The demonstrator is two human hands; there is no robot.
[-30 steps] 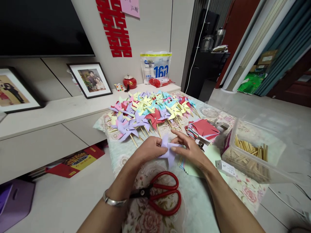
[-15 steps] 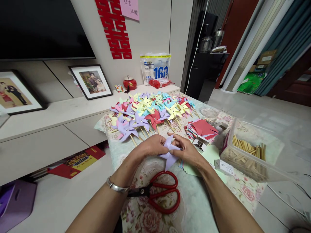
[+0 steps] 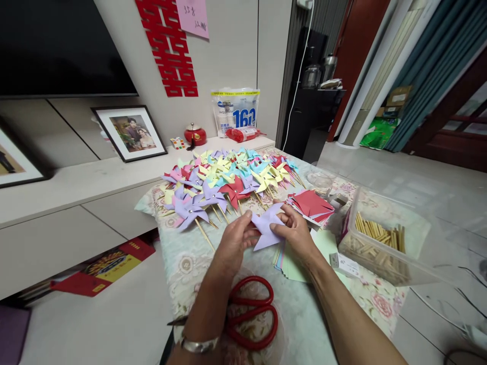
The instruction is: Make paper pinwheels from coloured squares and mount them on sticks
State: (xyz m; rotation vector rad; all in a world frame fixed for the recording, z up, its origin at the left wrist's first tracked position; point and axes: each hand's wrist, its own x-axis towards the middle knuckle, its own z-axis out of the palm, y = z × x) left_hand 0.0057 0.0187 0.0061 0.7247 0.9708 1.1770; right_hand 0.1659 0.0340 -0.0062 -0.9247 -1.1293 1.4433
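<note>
A light purple paper pinwheel (image 3: pixel 268 229) without a stick is between my two hands above the table. My right hand (image 3: pixel 299 233) pinches its right side, thumb on the front face. My left hand (image 3: pixel 236 241) holds it at the left edge, thumb near one blade tip and fingers curled partly behind the paper. Below my hands lie scissors (image 3: pixel 253 304) with red handles; my left forearm partly covers their blades. Just beyond my hands, finished pinwheels on sticks (image 3: pixel 228 175) in several colours are piled up.
At the right stand a stack of cut coloured paper (image 3: pixel 310 205), a clear plastic box (image 3: pixel 375 261) of short wooden sticks (image 3: pixel 380 234) and a small white box (image 3: pixel 344 264). Pale green sheets (image 3: pixel 294 266) lie by my right wrist. Behind is a white cabinet (image 3: pixel 114 177) with framed photos.
My left hand has drawn back from the pinwheel's centre to its left edge, its fingers more spread. The pinwheel has turned, and its centre is now under my right thumb. The view has shifted slightly right.
</note>
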